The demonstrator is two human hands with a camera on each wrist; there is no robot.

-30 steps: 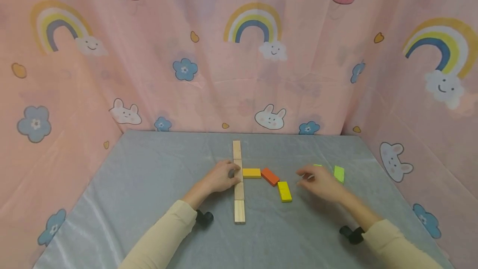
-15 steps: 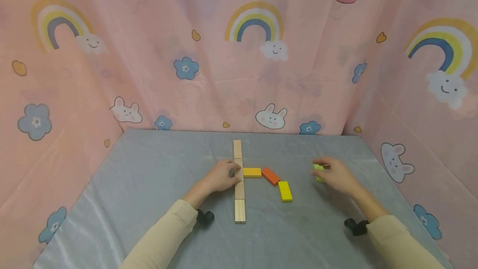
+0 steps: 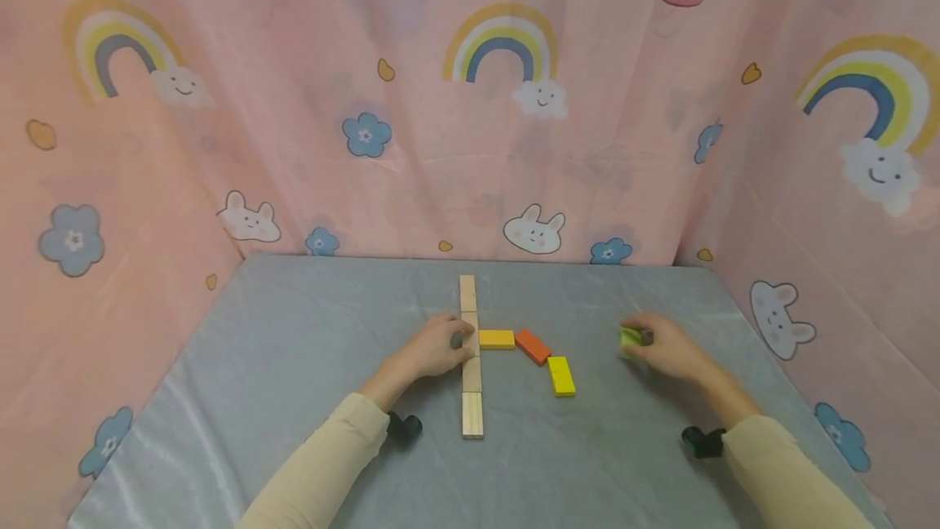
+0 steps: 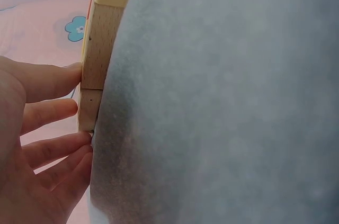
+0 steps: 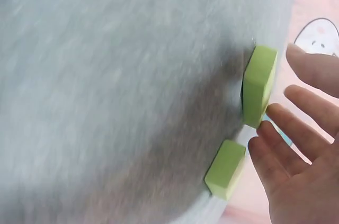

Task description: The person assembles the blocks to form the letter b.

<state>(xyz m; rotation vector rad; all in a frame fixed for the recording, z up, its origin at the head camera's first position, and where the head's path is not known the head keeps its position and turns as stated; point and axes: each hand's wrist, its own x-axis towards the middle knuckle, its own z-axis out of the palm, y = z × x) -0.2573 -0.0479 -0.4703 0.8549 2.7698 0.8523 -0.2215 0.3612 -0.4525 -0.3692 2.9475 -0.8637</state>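
Observation:
In the head view, several plain wooden blocks [image 3: 472, 415] lie end to end in a straight line across the table. My left hand [image 3: 433, 347] rests at the line's left side, its fingertips touching the middle blocks. The left wrist view shows the thumb and extended fingers against a wooden block [image 4: 100, 46]. Over to the right, my right hand [image 3: 664, 347] is at a light green block [image 3: 628, 342], thumb and forefinger on either side. From the right wrist, the fingers look loosely extended beside this green block [image 5: 258, 86]; the thumb tip appears apart from it.
A yellow-orange block [image 3: 496, 340], a red-orange block [image 3: 532, 347] and a yellow block [image 3: 561, 376] curve out from the wooden line. A second green block [image 5: 226, 168] lies near the right hand, hidden in the head view. Pink curtains [image 3: 411, 194] border the grey table.
My right hand has moved to the right, from beside the yellow block to the green block. The left hand and the wooden line have stayed in place.

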